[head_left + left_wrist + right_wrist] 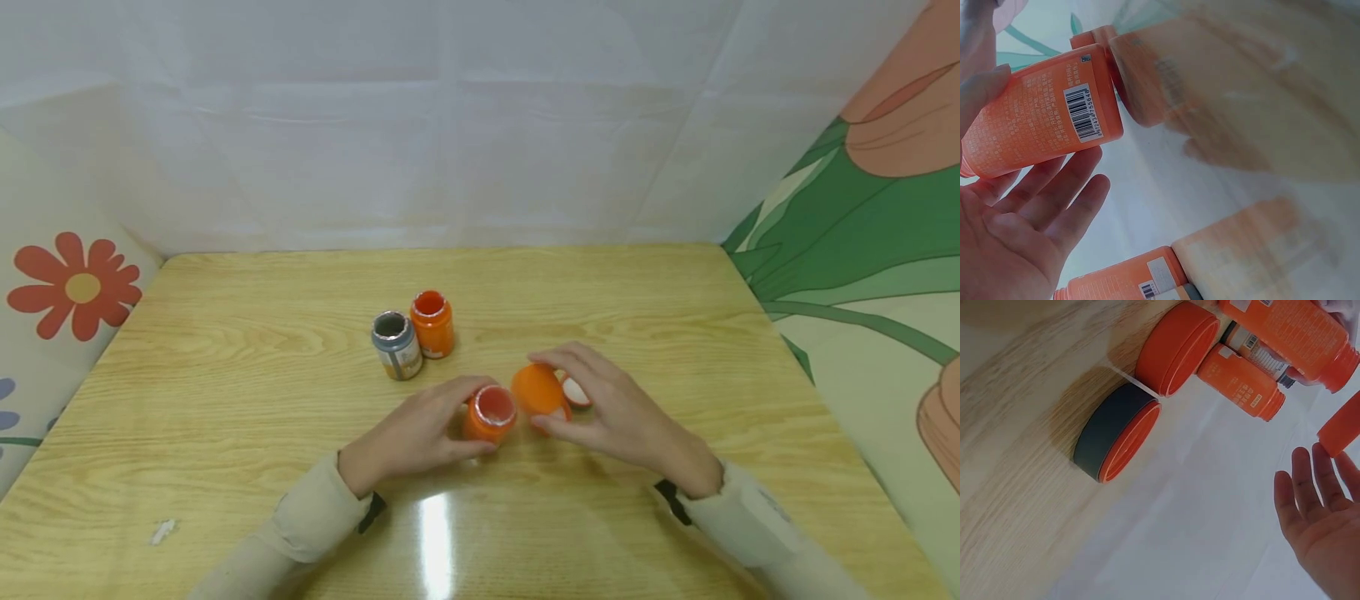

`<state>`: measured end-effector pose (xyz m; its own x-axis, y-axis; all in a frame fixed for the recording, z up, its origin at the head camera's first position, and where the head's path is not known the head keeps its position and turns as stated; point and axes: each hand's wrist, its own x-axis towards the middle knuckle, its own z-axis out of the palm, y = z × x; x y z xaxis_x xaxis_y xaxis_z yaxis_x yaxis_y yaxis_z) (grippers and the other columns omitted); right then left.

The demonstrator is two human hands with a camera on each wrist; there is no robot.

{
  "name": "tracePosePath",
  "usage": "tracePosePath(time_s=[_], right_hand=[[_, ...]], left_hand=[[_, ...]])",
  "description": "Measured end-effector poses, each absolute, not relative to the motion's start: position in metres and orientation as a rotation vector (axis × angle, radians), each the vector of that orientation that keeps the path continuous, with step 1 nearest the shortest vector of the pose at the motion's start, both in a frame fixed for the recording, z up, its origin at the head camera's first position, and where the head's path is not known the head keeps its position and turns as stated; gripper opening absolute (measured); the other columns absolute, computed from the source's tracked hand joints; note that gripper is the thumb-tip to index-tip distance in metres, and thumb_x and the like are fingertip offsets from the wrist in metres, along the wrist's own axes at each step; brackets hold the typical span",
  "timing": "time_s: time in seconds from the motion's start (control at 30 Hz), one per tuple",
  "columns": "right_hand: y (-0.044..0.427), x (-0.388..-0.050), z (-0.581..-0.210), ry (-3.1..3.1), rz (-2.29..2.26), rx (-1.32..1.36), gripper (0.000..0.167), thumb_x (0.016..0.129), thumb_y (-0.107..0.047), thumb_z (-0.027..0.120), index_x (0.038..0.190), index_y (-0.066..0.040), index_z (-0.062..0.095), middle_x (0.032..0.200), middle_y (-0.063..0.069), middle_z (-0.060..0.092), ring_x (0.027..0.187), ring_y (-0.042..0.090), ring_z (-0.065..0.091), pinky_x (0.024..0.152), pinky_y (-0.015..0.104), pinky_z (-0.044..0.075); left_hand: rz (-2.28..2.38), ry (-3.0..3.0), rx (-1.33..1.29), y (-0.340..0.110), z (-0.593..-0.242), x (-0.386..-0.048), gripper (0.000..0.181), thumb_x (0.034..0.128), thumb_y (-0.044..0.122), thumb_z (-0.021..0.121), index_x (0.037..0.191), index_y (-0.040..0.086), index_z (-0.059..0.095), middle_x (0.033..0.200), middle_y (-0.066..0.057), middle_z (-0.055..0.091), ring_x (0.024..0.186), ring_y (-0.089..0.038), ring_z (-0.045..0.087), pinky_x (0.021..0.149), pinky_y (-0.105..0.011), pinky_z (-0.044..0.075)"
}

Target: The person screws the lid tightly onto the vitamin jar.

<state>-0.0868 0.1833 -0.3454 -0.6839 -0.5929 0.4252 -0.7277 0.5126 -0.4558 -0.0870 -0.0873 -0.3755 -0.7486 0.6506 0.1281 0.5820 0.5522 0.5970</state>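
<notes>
My left hand (423, 429) grips an uncapped orange bottle (487, 418) between thumb and fingers, its mouth facing up. In the left wrist view that bottle (1054, 112) shows a barcode label and small print. Just to its right, my right hand (611, 410) pinches an orange lid (537, 388), held apart from the bottle's mouth. In the right wrist view, the held lid (1342, 425) is cut off by the frame edge. Two other lids lie on the table below the right hand: an orange lid (1175, 347) and a dark grey lid (1113, 428) with an orange inside.
Beyond the left hand, an uncapped grey bottle (397, 346) and another uncapped orange bottle (432, 325) stand side by side. The wood-patterned table (225, 375) ends at a white cloth backdrop (450, 150). A small whitish mark (162, 532) is at the front left.
</notes>
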Motion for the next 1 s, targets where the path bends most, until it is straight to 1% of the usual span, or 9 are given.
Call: tracePosePath(time_s=[0.13, 0.23, 0.3, 0.37, 0.47, 0.57, 0.7, 1.0], right_hand=[[0.18, -0.088, -0.345, -2.539, 0.947, 1.146, 0.056, 0.084, -0.029, 0.08, 0.132, -0.009, 0.056, 0.124, 0.001, 0.063, 0.105, 0.012, 0.06, 0.083, 0.036, 0.059], [0.177, -0.089, -0.344, -2.521, 0.958, 1.173, 0.057, 0.083, -0.025, 0.081, 0.131, -0.007, 0.057, 0.123, 0.003, 0.063, 0.098, 0.01, 0.058, 0.074, 0.03, 0.059], [0.176, -0.089, -0.344, -2.507, 0.963, 1.189, 0.056, 0.084, -0.027, 0.08, 0.131, -0.007, 0.058, 0.124, 0.004, 0.062, 0.094, 0.008, 0.057, 0.069, 0.026, 0.057], [0.174, -0.089, -0.344, -2.501, 0.976, 1.195, 0.056, 0.085, -0.029, 0.079, 0.131, -0.007, 0.058, 0.125, 0.005, 0.062, 0.094, 0.009, 0.057, 0.067, 0.025, 0.057], [0.171, -0.089, -0.344, -2.499, 0.985, 1.203, 0.054, 0.087, -0.034, 0.076, 0.131, -0.007, 0.059, 0.125, 0.005, 0.062, 0.1, 0.012, 0.059, 0.072, 0.027, 0.059], [0.169, -0.09, -0.344, -2.495, 0.975, 1.212, 0.053, 0.088, -0.035, 0.075, 0.131, -0.007, 0.059, 0.125, 0.005, 0.061, 0.106, 0.015, 0.061, 0.08, 0.033, 0.06], [0.166, -0.09, -0.344, -2.487, 0.953, 1.221, 0.053, 0.088, -0.036, 0.075, 0.13, -0.007, 0.06, 0.125, 0.005, 0.061, 0.108, 0.016, 0.061, 0.087, 0.036, 0.059], [0.161, -0.089, -0.346, -2.493, 0.955, 1.225, 0.054, 0.086, -0.036, 0.077, 0.13, -0.008, 0.06, 0.125, 0.004, 0.062, 0.108, 0.016, 0.061, 0.087, 0.035, 0.059]], left_hand=[[0.968, 2.674, 1.072, -0.087, -0.375, -0.087, 0.067, 0.0828, 0.037, 0.08, 0.139, 0.015, 0.051, 0.14, -0.002, 0.06, 0.127, -0.016, 0.058, 0.108, -0.037, 0.049], [0.963, 2.678, 1.07, -0.087, -0.375, -0.087, 0.067, 0.0827, 0.037, 0.08, 0.139, 0.015, 0.051, 0.14, -0.003, 0.06, 0.126, -0.016, 0.058, 0.108, -0.038, 0.049], [0.959, 2.678, 1.068, -0.087, -0.375, -0.087, 0.067, 0.0827, 0.037, 0.08, 0.139, 0.015, 0.051, 0.14, -0.003, 0.06, 0.126, -0.016, 0.059, 0.107, -0.038, 0.05], [0.959, 2.674, 1.067, -0.087, -0.375, -0.087, 0.067, 0.0827, 0.037, 0.08, 0.139, 0.015, 0.051, 0.141, -0.003, 0.059, 0.125, -0.016, 0.059, 0.106, -0.037, 0.05], [0.959, 2.668, 1.067, -0.087, -0.375, -0.088, 0.068, 0.083, 0.037, 0.079, 0.14, 0.015, 0.05, 0.141, -0.002, 0.059, 0.125, -0.015, 0.059, 0.106, -0.037, 0.05], [0.963, 2.665, 1.059, -0.087, -0.374, -0.088, 0.069, 0.0829, 0.037, 0.079, 0.141, 0.015, 0.05, 0.142, -0.002, 0.058, 0.126, -0.016, 0.058, 0.107, -0.038, 0.05], [0.973, 2.662, 1.04, -0.086, -0.374, -0.087, 0.069, 0.0822, 0.037, 0.08, 0.14, 0.013, 0.05, 0.14, -0.003, 0.059, 0.126, -0.017, 0.058, 0.107, -0.038, 0.049], [0.999, 2.649, 0.983, -0.085, -0.375, -0.087, 0.067, 0.0814, 0.038, 0.08, 0.137, 0.013, 0.053, 0.139, -0.003, 0.06, 0.127, -0.018, 0.058, 0.109, -0.039, 0.048]])
